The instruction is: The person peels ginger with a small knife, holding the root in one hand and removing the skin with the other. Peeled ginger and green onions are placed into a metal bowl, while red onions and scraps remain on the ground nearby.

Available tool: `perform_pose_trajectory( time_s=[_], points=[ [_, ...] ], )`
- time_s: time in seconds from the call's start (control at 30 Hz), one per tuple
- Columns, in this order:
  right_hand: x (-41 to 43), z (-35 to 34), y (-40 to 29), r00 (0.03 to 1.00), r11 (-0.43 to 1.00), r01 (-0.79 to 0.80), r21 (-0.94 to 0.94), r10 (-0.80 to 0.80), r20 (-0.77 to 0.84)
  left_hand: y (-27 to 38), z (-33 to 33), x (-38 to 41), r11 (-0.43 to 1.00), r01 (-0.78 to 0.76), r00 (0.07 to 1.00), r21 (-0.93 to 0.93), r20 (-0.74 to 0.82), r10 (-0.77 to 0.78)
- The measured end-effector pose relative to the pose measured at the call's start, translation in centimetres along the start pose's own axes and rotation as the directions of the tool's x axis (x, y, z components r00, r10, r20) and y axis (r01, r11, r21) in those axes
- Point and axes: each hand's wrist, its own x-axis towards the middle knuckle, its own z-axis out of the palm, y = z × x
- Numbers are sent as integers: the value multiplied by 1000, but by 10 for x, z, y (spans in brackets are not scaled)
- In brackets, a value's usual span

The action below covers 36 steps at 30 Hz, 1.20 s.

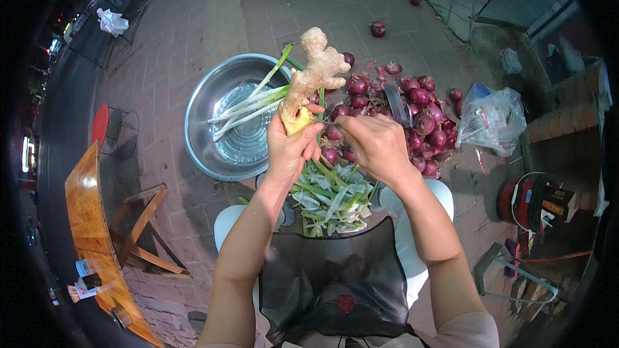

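Observation:
My left hand grips a large branching ginger root by its lower end, where a patch of yellow flesh is bare. Close to that patch, my right hand has its fingers closed on a thin object, mostly hidden, that looks like a small blade. Behind the ginger at the left is a metal basin with several scallions lying in it and over its rim. A pile of red onions lies on the paving to the right. Below my hands is a heap of scallion trimmings.
A clear plastic bag lies right of the onions. Loose onions are on the paving farther off. A wooden table and a red stool stand at the left. A red bucket stands at the right.

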Motion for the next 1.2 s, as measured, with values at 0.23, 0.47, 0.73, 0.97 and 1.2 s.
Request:
perform_pose_trajectory(
  time_s=[0.23,0.47,0.73,0.97,1.2],
  points=[
    [-1,16,-2,999,999,35,8,-35,-28,3,3,-6,1000,2,1000,-14,1,-2],
    [0,29,-19,994,997,-74,-18,72,-86,5,6,-5,998,-58,993,5,-99,58],
    [0,32,-28,929,909,-370,192,356,104,0,3,-2,984,-114,989,137,-77,125],
    [2,16,-11,909,799,-417,434,375,183,0,-4,3,967,68,993,-244,-73,-89],
    [2,6,-8,997,991,-9,133,19,-72,-2,-21,0,912,166,980,-374,163,-112]
  ],
)
